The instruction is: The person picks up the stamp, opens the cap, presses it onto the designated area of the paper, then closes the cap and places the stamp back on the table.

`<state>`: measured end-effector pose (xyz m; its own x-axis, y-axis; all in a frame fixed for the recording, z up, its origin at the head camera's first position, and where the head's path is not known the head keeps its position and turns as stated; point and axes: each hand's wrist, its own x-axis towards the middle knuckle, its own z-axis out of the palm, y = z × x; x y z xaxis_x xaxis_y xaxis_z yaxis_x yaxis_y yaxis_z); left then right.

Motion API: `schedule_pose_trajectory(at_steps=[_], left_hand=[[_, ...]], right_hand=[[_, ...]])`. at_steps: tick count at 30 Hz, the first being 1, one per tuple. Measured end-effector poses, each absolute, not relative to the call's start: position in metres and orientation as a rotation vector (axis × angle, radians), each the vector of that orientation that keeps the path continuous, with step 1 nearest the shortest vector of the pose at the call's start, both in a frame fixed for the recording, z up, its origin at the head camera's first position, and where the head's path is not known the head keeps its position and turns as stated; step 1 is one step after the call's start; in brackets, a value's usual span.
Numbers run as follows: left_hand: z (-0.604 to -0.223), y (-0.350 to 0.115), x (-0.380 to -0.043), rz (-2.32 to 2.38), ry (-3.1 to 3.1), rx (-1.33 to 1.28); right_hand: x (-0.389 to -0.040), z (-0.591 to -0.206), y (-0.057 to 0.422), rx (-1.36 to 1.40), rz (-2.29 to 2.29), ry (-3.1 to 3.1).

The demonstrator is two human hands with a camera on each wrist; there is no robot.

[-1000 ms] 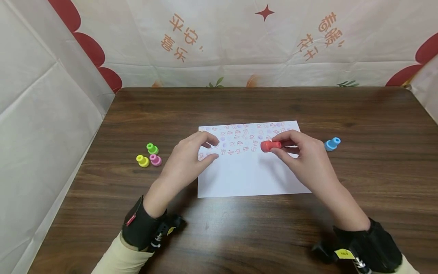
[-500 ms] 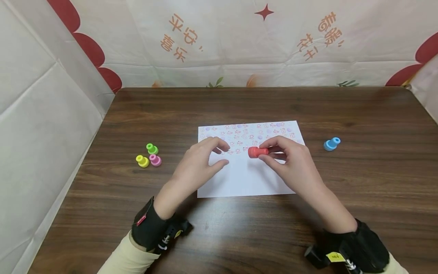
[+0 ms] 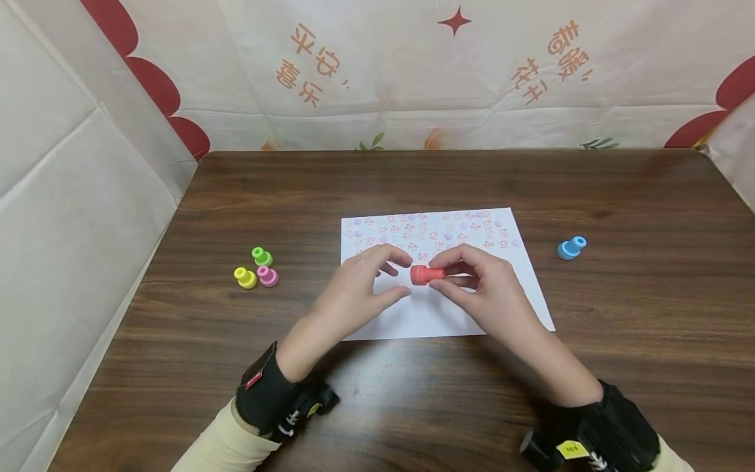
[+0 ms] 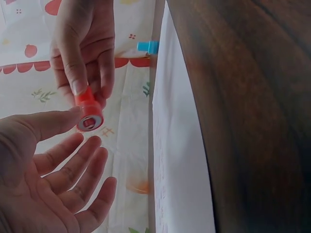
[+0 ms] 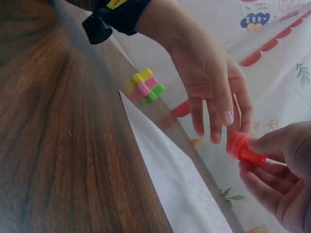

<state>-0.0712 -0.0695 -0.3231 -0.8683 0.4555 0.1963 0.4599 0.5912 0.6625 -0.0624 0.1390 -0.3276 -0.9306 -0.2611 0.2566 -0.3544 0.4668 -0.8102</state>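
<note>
Above the white paper (image 3: 501, 288), my right hand (image 3: 489, 282) pinches a red stamp (image 3: 420, 275) between thumb and fingers, by its narrower end. The stamp lies sideways in the air, its wide end towards my left hand (image 3: 362, 288). That hand has its thumb and fingers spread, the tips close to the wide end; I cannot tell whether they touch it. In the left wrist view, the stamp's round end (image 4: 90, 122) shows a pale ring with a reddish middle. Rows of small red and purple prints (image 3: 436, 229) cover the paper's far part.
Left of the paper, a green stamp (image 3: 262, 256), a yellow stamp (image 3: 246, 278) and a pink stamp (image 3: 268, 276) stand close together. A blue stamp (image 3: 572, 248) stands to the right. A printed cloth (image 3: 401, 78) hangs behind the brown table (image 3: 448, 177).
My right hand has carried the red stamp leftwards and nearer to me. The left hand has moved right, so both hands are now close together over the paper.
</note>
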Motion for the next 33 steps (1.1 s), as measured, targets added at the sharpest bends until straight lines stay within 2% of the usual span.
schedule_pose_trajectory(at_steps=[13,21,27,33], left_hand=[[-0.327,-0.068,-0.069,-1.144,-2.756,-0.811],[-0.324,-0.07,-0.068,-1.118,-2.743,-0.77],[-0.319,-0.083,-0.069,-1.071,-2.782,-0.624],[-0.317,-0.097,-0.07,-1.068,-2.767,-0.607]], right_hand=[[-0.059,-0.332,0.131,0.588,1.643,-2.568],[-0.058,-0.332,0.131,0.545,1.581,-2.584],[-0.062,-0.33,0.147,0.433,1.588,-2.588],[-0.067,-0.328,0.168,0.393,1.59,-2.593]])
